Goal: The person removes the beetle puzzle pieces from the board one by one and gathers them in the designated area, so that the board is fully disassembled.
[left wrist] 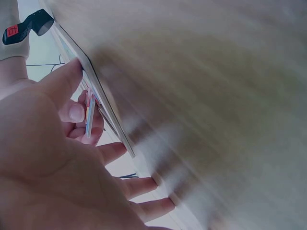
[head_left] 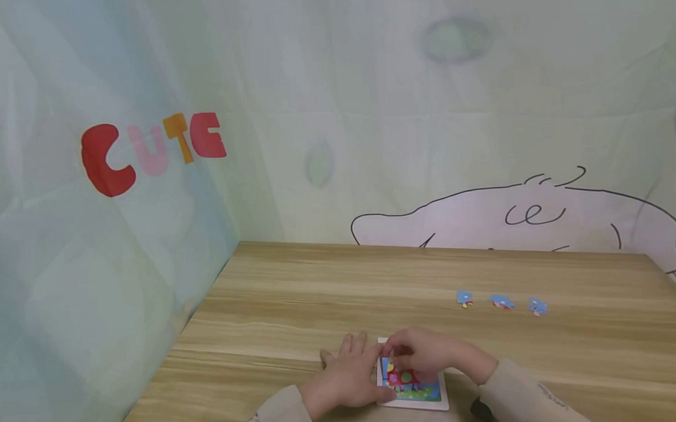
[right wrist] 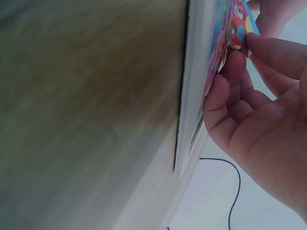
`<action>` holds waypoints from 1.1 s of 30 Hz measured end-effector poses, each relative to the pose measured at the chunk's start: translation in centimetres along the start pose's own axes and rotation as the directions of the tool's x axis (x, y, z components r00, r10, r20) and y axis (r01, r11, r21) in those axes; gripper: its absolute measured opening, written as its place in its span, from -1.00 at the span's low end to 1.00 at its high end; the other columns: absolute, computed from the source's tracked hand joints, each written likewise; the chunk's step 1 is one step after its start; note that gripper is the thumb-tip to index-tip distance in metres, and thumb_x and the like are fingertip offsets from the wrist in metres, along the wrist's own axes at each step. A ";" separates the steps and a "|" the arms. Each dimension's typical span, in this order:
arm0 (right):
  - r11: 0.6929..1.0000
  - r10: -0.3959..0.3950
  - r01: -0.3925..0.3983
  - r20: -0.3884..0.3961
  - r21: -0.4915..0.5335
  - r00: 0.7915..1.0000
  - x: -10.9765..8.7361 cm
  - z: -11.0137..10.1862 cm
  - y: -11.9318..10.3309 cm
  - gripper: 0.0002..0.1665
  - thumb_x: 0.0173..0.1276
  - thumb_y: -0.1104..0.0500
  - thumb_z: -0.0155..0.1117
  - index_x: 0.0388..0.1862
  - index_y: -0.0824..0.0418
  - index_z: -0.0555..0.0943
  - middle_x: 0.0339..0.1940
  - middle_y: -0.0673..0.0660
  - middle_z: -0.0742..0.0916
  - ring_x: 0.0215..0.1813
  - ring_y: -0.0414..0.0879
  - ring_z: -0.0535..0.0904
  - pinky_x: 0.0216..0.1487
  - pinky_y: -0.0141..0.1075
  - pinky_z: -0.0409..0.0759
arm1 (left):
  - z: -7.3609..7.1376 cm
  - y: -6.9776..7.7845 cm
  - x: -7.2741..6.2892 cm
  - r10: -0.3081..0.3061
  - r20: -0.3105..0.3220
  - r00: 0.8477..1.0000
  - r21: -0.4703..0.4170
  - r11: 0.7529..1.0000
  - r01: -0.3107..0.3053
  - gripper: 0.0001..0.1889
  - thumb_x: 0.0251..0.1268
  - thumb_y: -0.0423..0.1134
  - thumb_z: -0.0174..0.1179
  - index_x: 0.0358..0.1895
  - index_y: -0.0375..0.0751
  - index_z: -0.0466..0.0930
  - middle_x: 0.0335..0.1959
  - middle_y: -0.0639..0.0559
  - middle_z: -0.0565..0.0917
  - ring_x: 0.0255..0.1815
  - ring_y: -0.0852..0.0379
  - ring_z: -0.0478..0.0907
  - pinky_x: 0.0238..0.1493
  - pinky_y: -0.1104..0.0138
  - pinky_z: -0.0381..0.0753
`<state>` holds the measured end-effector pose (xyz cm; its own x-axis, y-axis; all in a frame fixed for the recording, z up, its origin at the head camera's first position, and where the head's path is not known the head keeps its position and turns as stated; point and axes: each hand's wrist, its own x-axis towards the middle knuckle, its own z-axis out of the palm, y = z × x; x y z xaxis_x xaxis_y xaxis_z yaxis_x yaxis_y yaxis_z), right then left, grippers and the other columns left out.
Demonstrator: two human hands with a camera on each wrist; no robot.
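A small jigsaw board with a white border lies near the table's front edge, showing a red spotted figure over green and blue. My left hand is spread at its left side, thumb on the lower left border and fingertips against the table and the board's edge. Over the upper part of the board, my right hand pinches a jigsaw piece between thumb and fingers. That piece is red, yellow and blue and stands tilted up from the picture. My right fingers hide the board's top part in the head view.
Three loose blue jigsaw pieces, a left one, a middle one and a right one, lie in a row farther back to the right. A dark wrist camera sits at my right cuff. Printed cloth walls border the wooden table.
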<state>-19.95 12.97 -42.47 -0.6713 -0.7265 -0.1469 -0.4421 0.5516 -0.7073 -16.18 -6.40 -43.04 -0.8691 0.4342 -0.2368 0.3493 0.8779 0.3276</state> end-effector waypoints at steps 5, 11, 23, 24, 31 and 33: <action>1.000 0.012 -0.012 0.003 0.025 1.000 0.0 0.0 0.2 -0.83 0.40 0.29 0.15 -0.10 0.17 0.64 -0.27 -0.11 0.64 -0.26 -0.30 0.48 -0.15 -0.38 0.50 | 0.0 0.0 0.1 -0.003 0.003 1.000 0.008 1.000 0.003 -0.14 0.04 0.35 0.25 0.40 0.01 0.29 0.48 -0.26 0.16 0.46 -0.39 0.03 0.03 -0.58 0.00; 1.000 0.006 -0.006 -0.001 0.016 1.000 0.1 -0.1 0.3 -0.83 0.41 0.28 0.15 -0.11 0.16 0.65 -0.23 -0.10 0.65 -0.25 -0.31 0.47 -0.16 -0.39 0.49 | 0.1 -0.1 0.1 -0.005 0.002 1.000 0.007 1.000 0.005 -0.12 0.03 0.36 0.24 0.41 0.02 0.29 0.48 -0.25 0.15 0.46 -0.39 0.03 0.04 -0.58 -0.01; 0.998 -0.016 0.016 -0.004 0.057 1.000 -0.1 -0.3 0.6 -0.82 0.43 0.28 0.12 -0.09 0.20 0.64 -0.30 -0.09 0.63 -0.31 -0.32 0.47 -0.20 -0.40 0.49 | 0.1 -0.1 0.1 -0.001 0.000 1.000 -0.005 1.000 0.001 -0.12 0.02 0.36 0.25 0.41 0.03 0.29 0.49 -0.26 0.15 0.46 -0.41 0.02 0.04 -0.59 -0.03; 0.998 -0.011 0.011 -0.004 0.065 1.000 -0.2 -0.3 0.5 -0.82 0.43 0.28 0.12 -0.09 0.19 0.63 -0.31 -0.08 0.63 -0.32 -0.31 0.47 -0.21 -0.40 0.49 | 0.1 -0.1 0.1 0.000 0.000 1.000 -0.004 1.000 0.000 -0.12 0.03 0.36 0.25 0.41 0.03 0.28 0.49 -0.26 0.15 0.46 -0.41 0.02 0.04 -0.59 -0.03; 0.997 -0.014 0.015 -0.016 0.078 1.000 -0.8 -1.0 0.9 -0.82 0.44 0.28 0.09 -0.08 0.16 0.62 -0.38 -0.06 0.59 -0.36 -0.29 0.45 -0.26 -0.39 0.48 | 0.0 0.0 -0.1 0.002 0.002 1.000 -0.001 1.000 -0.002 -0.12 0.04 0.35 0.24 0.41 0.00 0.29 0.49 -0.26 0.15 0.46 -0.40 0.02 0.05 -0.58 -0.03; 0.997 -0.027 0.028 -0.022 0.078 0.999 -1.0 -1.3 1.1 -0.81 0.44 0.29 0.08 -0.08 0.17 0.61 -0.38 -0.05 0.59 -0.36 -0.29 0.45 -0.27 -0.39 0.48 | 0.0 0.1 -0.1 -0.001 0.003 1.000 -0.003 1.000 0.001 -0.12 0.04 0.35 0.24 0.40 -0.02 0.30 0.49 -0.26 0.15 0.47 -0.40 0.01 0.05 -0.58 -0.03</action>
<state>-20.53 14.84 -42.25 -0.6723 -0.7317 -0.1125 -0.4130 0.4969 -0.7633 -16.11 -6.38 -42.96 -0.8683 0.4342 -0.2397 0.3477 0.8776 0.3301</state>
